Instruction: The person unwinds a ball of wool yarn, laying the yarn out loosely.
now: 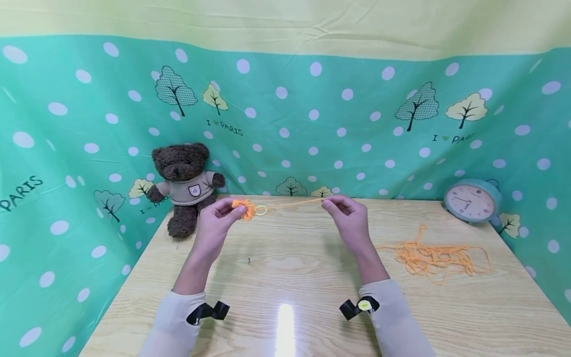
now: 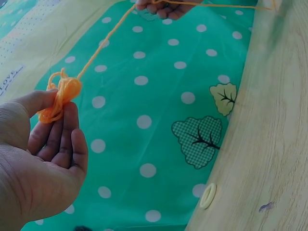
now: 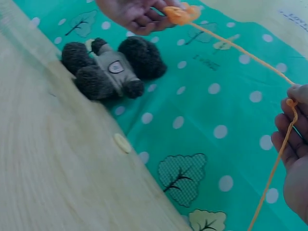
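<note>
A small bundle of orange yarn point(image 2: 66, 94) is pinched between the thumb and fingers of my left hand point(image 1: 216, 223). From it a single strand point(image 3: 245, 50) runs across to my right hand point(image 1: 350, 218), which pinches it between thumb and fingertips. Past the right hand the strand hangs down in the right wrist view. Loose orange yarn point(image 1: 437, 258) lies in a tangled heap on the table, right of the right forearm. A pale yellow ring point(image 1: 261, 210) shows just beside the bundle in the head view; both wrist views show it lying on the table near the back edge.
A dark brown teddy bear point(image 1: 183, 171) in a grey top sits at the back left of the wooden table point(image 1: 285, 263). A teal alarm clock point(image 1: 473, 201) stands at the back right. Behind everything hangs a green dotted cloth point(image 1: 285, 114). A small dark mark point(image 1: 249, 261) shows on the tabletop.
</note>
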{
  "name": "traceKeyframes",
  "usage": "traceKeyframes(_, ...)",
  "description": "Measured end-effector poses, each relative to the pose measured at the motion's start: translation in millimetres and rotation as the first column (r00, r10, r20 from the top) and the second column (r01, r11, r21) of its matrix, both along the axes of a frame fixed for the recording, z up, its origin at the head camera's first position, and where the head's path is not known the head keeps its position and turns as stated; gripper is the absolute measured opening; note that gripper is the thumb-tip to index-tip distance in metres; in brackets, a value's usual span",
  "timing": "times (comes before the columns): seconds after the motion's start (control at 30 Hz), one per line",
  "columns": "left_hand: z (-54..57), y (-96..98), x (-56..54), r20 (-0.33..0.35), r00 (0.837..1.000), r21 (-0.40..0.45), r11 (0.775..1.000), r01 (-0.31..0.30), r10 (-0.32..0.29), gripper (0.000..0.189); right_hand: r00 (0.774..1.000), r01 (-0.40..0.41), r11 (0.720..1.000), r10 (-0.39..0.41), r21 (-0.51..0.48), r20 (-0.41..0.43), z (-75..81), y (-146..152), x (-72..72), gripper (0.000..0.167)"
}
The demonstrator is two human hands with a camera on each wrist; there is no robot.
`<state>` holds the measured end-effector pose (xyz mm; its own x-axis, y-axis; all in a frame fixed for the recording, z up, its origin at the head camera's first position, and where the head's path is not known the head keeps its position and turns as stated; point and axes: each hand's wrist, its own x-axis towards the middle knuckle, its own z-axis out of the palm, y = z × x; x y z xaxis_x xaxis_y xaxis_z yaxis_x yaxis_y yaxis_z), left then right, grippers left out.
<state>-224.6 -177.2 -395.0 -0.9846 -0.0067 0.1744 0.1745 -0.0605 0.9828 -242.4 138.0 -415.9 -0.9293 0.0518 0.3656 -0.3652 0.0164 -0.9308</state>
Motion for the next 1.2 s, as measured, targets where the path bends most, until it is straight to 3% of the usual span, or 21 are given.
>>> traceKeyframes(0.23, -0.5, -1.9, 0.6, 0.016, 1.000, -0.024, 1.000, -0.007, 0.008, 0.016, 0.997, 0.047, 0.994, -0.053, -0.096, -0.064, 5.4, 14, -1.2, 0.017)
traceKeyframes(0.47, -0.3, -3.0, 0.5, 0.021, 1.000, -0.033, 0.999, -0.008, 0.009, 0.012, 0.994, 0.090, 0.992, -0.096, -0.083, -0.061, 8.6, 23, 0.8, 0.020)
traceKeyframes(0.83, -0.1, -2.8, 1.0, 0.017, 0.998, 0.023, 0.998, 0.061, -0.061, 0.016, 0.990, 0.133, 0.987, -0.136, -0.089, -0.035, 7.3, 31, -2.0, 0.021)
traceKeyframes(1.2, -5.0, -2.1, 1.0, -0.023, 0.985, -0.021, 0.985, 0.170, -0.170, 0.025, 0.978, 0.185, 0.971, -0.197, -0.155, -0.069, 6.7, 43, -6.5, 0.008)
